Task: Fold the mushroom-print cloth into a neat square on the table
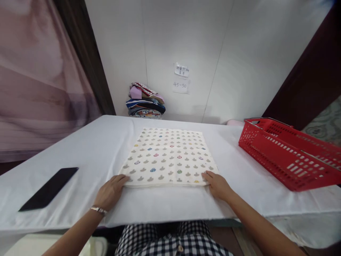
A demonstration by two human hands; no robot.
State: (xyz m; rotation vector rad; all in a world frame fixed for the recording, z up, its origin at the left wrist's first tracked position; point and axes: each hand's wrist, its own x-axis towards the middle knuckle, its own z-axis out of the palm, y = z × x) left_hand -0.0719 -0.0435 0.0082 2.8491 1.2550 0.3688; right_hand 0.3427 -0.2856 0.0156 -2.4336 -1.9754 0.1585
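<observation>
White-clothed table (80, 149) against white wall (186, 42); fingers of both hands flat on patterned cloth (166, 156).

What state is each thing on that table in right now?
Towel: folded, lying flat.
Left hand: resting on the towel's near left corner.
Right hand: resting on its near right corner.
Basket: tilted; inside hidden.
Phone: flat, screen dark.
Clothes pile: stacked by the wall.
</observation>
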